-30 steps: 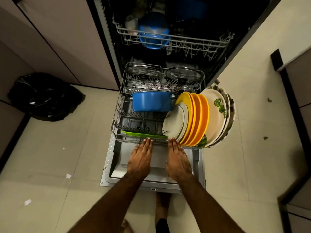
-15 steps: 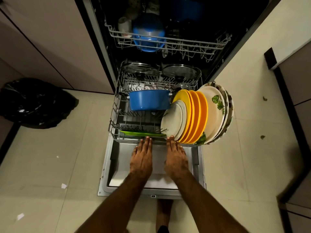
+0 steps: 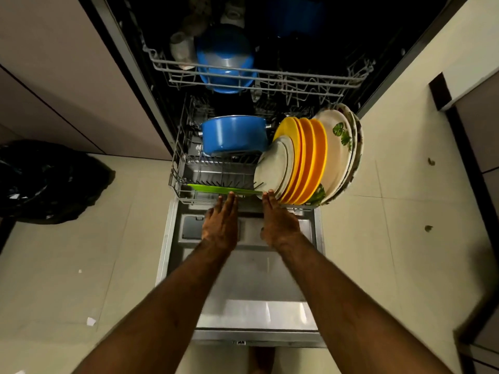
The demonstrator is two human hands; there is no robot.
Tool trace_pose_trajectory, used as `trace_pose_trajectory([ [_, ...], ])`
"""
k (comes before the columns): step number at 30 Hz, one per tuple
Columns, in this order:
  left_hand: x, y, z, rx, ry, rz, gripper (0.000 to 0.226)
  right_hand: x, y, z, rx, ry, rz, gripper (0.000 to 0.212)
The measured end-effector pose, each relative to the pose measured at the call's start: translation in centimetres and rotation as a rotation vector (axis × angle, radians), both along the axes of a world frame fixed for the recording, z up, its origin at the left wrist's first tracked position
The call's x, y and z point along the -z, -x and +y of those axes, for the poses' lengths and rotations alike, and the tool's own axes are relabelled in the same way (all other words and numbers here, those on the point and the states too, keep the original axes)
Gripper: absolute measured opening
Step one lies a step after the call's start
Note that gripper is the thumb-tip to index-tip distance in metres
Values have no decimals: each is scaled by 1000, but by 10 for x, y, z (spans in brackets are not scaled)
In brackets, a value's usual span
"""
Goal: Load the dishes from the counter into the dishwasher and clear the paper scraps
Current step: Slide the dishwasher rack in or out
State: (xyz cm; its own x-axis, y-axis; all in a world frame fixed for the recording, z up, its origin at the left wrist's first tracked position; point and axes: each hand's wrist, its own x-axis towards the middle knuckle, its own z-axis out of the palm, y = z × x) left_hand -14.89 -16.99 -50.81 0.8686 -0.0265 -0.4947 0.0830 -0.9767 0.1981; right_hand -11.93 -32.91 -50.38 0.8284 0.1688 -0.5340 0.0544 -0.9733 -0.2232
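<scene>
Both hands flat at the dishwasher's lower rack
Left hand and right hand hold nothing, fingers straight, tips touching the front rim just before the upright plates; the blue pot sits behind.

The head camera looks steeply down from close above the dishwasher door.

You're getting a dim, warm-toned shot: inside the dishwasher it goes near black, glare sits on the door, edges bend fisheye-style, and your forearms look a bit smeared.
</scene>
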Motion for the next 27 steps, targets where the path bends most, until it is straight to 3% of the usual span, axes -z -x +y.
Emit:
trace_pose_trajectory([
  [5, 8, -47, 6, -15, 6, -46, 105, 5, -49, -3, -73, -57, -77, 106],
  [10, 10, -98, 10, -13, -17, -56, 95, 10, -96, -1, -96, -63, -134, 98],
  [16, 4, -151, 17, 58, -126, -19, 91, 2, -157, 9, -150, 101, -48, 101],
  [27, -4, -220, 27, 59, -111, -41, 94, 5, -221, 16, -160, 93, -59, 98],
])
